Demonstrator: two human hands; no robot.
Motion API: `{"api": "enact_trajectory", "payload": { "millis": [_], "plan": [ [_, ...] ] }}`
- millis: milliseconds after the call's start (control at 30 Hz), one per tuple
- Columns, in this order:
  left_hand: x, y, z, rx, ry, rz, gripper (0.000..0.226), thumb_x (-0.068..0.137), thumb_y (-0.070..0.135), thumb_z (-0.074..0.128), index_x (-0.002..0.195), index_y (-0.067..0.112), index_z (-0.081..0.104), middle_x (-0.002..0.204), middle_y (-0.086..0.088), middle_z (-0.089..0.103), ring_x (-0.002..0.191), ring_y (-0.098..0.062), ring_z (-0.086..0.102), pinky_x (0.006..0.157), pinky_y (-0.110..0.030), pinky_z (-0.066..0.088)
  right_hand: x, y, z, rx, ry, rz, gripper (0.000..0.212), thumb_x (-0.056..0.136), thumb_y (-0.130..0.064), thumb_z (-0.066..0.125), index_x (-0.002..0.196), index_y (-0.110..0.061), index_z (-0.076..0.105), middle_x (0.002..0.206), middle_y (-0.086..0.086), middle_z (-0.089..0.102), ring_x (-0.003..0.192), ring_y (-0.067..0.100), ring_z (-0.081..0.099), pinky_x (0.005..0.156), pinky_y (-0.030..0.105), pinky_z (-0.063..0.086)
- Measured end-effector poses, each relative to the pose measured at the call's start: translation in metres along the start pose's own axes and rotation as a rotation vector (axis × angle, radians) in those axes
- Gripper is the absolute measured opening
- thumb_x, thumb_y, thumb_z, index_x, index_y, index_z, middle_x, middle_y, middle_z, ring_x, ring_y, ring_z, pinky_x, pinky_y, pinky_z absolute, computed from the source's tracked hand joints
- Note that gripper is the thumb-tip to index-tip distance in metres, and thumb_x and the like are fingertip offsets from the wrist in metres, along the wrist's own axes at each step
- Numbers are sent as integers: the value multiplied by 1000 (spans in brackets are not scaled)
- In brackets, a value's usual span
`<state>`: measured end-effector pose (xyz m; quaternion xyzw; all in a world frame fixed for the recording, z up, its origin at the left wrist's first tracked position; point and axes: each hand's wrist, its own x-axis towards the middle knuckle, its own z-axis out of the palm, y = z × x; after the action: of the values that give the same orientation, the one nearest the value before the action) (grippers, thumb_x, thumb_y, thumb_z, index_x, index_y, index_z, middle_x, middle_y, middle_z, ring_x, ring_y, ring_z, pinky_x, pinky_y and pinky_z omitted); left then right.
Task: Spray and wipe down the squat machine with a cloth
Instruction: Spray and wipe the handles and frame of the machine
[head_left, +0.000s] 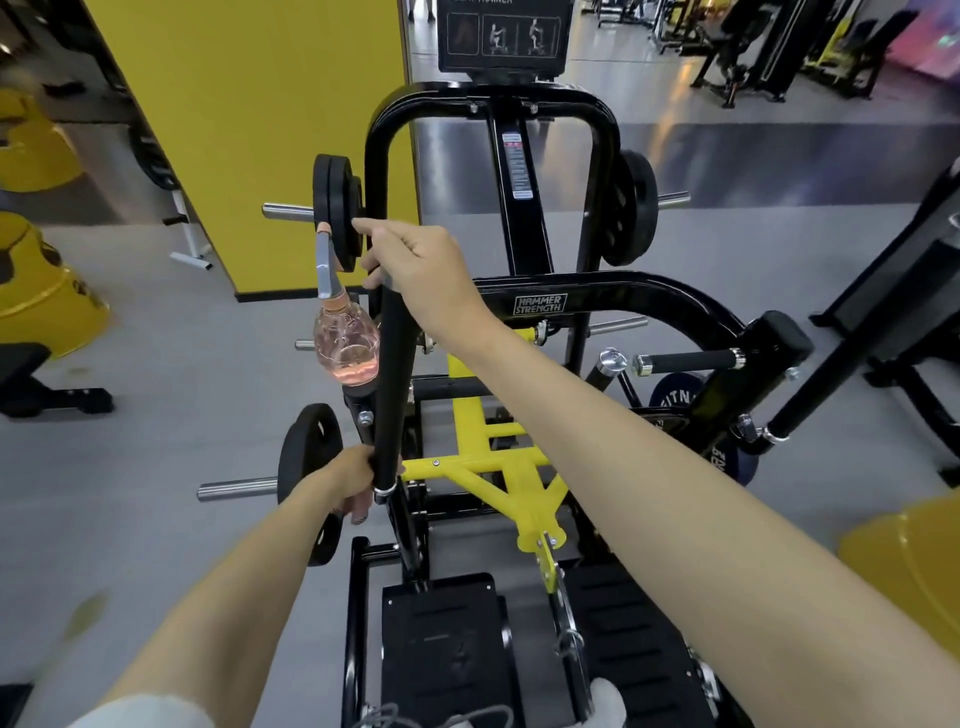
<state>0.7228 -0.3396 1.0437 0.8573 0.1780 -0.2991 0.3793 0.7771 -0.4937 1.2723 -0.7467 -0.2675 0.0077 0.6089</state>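
The black and yellow squat machine (540, 304) stands in front of me. My left hand (353, 480) grips the lower end of its long black handle bar (392, 374); a bit of pinkish material shows under the fingers. My right hand (415, 260) is higher on the same bar, its lower fingers curled round it and its index finger stretched toward the weight plate (337, 208). A clear spray bottle (345, 345) with pink liquid and a grey trigger hangs upright just left of the bar. What holds it up is not visible. I see no cloth clearly.
Weight plates sit on pegs at the lower left (306, 467) and upper right (636, 208). Black foot platforms (447, 649) lie below me. A yellow pillar (260, 130) rises at the left, yellow objects (41, 291) sit on the grey floor, and other machines (883, 312) stand to the right.
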Motion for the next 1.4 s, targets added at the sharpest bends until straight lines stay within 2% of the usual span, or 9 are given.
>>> {"api": "enact_trajectory", "payload": {
  "millis": [233, 367, 500, 633, 833, 1033, 1167, 1267, 1400],
  "plan": [
    [-18, 33, -22, -137, 102, 95, 43, 92, -6, 35, 82, 15, 70, 88, -11, 71, 92, -32, 67, 81, -39, 55, -1, -2, 0, 11, -14, -25, 35, 102, -15, 38, 125, -2, 60, 73, -14, 57, 79, 11, 60, 77, 17, 50],
    [-66, 80, -41, -159, 129, 143, 35, 97, -9, 30, 87, 6, 60, 77, -4, 66, 68, -9, 65, 55, -13, 51, -1, -4, -1, -8, -25, -7, 36, 101, -15, 37, 125, -3, 60, 73, -13, 58, 81, 7, 58, 74, 14, 47],
    [-100, 114, -66, -141, 106, 255, 29, 96, -12, 33, 98, -2, 60, 88, -14, 69, 70, -10, 71, 61, -22, 57, -3, -5, 0, -37, -28, 4, 37, 99, -21, 37, 117, -4, 65, 91, 28, 66, 92, 32, 63, 89, 37, 51],
    [-132, 149, -94, -87, 194, 352, 35, 88, -18, 37, 99, 0, 64, 96, -11, 68, 85, -12, 69, 79, -31, 57, -8, -13, -4, -87, -45, -4, 39, 102, -18, 36, 105, 9, 64, 122, 21, 61, 96, 17, 59, 87, 30, 42],
    [-169, 182, -118, -150, 358, 395, 34, 86, -13, 43, 97, 7, 68, 96, -17, 65, 86, -25, 60, 75, -32, 49, -6, -14, -4, -126, -7, -5, 48, 102, -31, 35, 65, -7, 51, 76, 5, 48, 81, 21, 48, 76, 40, 39],
    [-199, 196, -133, -428, 332, 400, 36, 90, -13, 40, 100, 9, 67, 88, -15, 68, 76, -24, 67, 70, -34, 58, -10, -27, -19, 21, 33, 104, 44, 104, -35, 29, 129, -10, 55, 118, 3, 60, 112, 15, 53, 93, 27, 45],
    [-213, 216, -143, -569, 451, 406, 27, 90, -11, 42, 96, 5, 63, 84, -12, 65, 62, -17, 66, 53, -25, 55, -5, -25, -40, 6, 227, 108, 28, 99, -23, 43, 121, -12, 58, 104, -2, 59, 96, 13, 55, 82, 28, 47],
    [-216, 236, -145, -484, 582, 369, 21, 90, -7, 53, 107, 1, 62, 102, -17, 65, 88, -26, 66, 77, -35, 57, -3, -34, -49, 61, 268, 107, 15, 96, -19, 50, 95, -14, 64, 91, -1, 62, 91, 17, 59, 79, 32, 50],
    [-228, 263, -123, -486, 495, 450, 16, 95, 20, 59, 104, 7, 60, 94, -15, 66, 79, -24, 67, 73, -31, 59, -5, -50, -58, 325, 132, 237, 44, 97, -42, 46, 95, -4, 68, 92, 15, 70, 82, 20, 63, 79, 37, 52]
  ]
}}
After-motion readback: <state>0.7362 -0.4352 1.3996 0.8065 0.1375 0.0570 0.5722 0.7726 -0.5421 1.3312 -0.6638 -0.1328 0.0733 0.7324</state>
